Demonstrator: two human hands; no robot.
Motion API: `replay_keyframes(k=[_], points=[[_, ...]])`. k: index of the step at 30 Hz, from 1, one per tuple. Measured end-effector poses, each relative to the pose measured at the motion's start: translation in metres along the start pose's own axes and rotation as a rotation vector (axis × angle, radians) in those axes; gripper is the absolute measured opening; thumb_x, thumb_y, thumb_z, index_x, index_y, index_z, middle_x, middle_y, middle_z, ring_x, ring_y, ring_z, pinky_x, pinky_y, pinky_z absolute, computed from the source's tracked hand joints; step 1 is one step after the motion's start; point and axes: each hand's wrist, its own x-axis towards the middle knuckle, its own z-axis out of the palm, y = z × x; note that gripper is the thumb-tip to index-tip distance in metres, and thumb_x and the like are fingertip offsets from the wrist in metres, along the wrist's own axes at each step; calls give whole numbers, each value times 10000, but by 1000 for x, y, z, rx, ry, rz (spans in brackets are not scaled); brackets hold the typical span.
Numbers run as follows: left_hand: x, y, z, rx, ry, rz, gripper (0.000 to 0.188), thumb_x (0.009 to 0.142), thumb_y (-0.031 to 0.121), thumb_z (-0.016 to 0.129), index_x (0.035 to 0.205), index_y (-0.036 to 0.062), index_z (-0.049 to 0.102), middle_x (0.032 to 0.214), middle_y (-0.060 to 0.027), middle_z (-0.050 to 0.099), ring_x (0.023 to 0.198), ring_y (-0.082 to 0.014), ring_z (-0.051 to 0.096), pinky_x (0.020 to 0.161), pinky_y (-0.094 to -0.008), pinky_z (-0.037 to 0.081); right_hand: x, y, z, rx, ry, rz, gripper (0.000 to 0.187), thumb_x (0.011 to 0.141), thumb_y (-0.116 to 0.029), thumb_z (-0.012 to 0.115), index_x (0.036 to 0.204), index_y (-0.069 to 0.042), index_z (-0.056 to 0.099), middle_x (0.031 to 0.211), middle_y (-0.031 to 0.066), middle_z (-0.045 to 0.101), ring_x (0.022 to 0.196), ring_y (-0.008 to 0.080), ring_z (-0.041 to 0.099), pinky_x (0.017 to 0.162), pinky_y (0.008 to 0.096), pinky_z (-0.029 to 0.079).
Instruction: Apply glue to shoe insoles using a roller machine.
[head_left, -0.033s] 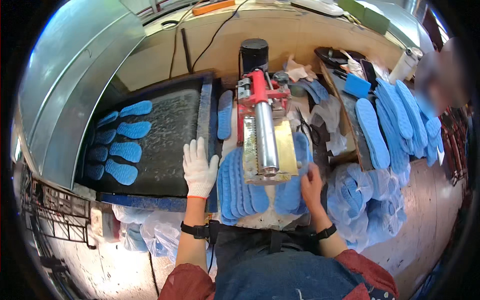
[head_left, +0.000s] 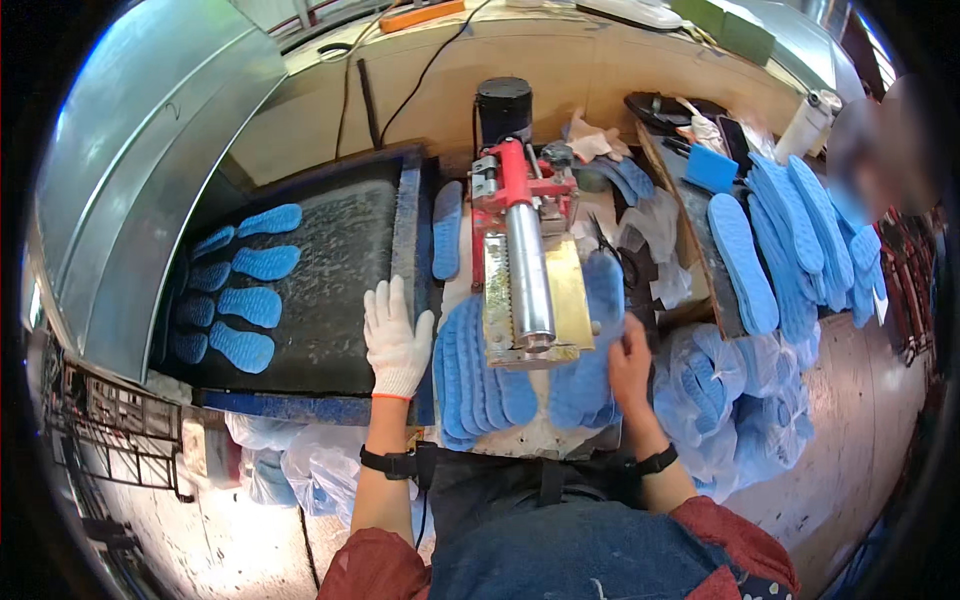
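Note:
My left hand (head_left: pixel 398 338), in a white glove, lies flat with fingers stretched on the near right rim of a black, blue-edged bed (head_left: pixel 340 330). Bare and curled, my right hand (head_left: pixel 630 368) is at the right edge of a pile of blue insoles (head_left: pixel 580 390); whether its fingers pinch an edge is hidden. Above the insoles stands a red press-like machine (head_left: pixel 515 175) with a steel roller (head_left: pixel 532 280) and a brass-coloured plate (head_left: pixel 568 300). An overlapping row of blue insoles (head_left: pixel 470 370) lies to its left, partly under the plate.
Several blue insoles (head_left: pixel 250 308) lie on the bed's left side. More are stacked on a side board (head_left: pixel 742 265) at right, with bagged ones (head_left: pixel 710 390) below. Scissors (head_left: pixel 608 245) lie behind the machine's right side. A blurred person (head_left: pixel 880 160) is at far right.
My right hand has shifted slightly up and to the right. The top insole beside the plate reaches a little farther away. My left hand stays in place.

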Motion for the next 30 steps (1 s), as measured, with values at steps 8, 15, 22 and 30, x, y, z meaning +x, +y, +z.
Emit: replay_keyframes(k=[8, 15, 22, 30], points=[[10, 61, -62, -716, -116, -72, 664, 949, 297, 529, 1482, 32, 235, 1492, -207, 306, 1373, -340, 307, 1132, -409, 245, 78, -103, -39, -406, 27, -630, 423, 784, 83, 541, 1143, -104, 665, 1115, 142, 666, 941, 295, 669, 782, 337, 522], [47, 122, -76, -1205, -170, 1, 679, 989, 377, 423, 1500, 20, 153, 1516, -175, 270, 1382, -285, 301, 1143, -374, 222, 85, -116, -37, -436, 133, -732, 341, 776, 44, 606, 1041, -138, 720, 1088, 132, 675, 908, 302, 672, 750, 345, 541], [60, 135, -92, -1484, -215, 104, 679, 1014, 407, 356, 1507, 7, 115, 1528, -161, 252, 1387, -257, 299, 1146, -349, 212, 75, -111, -34, -423, -6, -775, 323, 785, 37, 599, 1029, -133, 725, 1083, 126, 679, 869, 282, 670, 721, 341, 543], [50, 114, -23, -1049, -77, 169, 574, 991, 288, 413, 1450, -32, 285, 1462, -216, 336, 1358, -326, 340, 1112, -350, 266, 50, -114, -17, 5, -145, -449, 362, 838, 9, 637, 1193, -60, 621, 1105, 112, 661, 971, 229, 645, 799, 307, 503]])
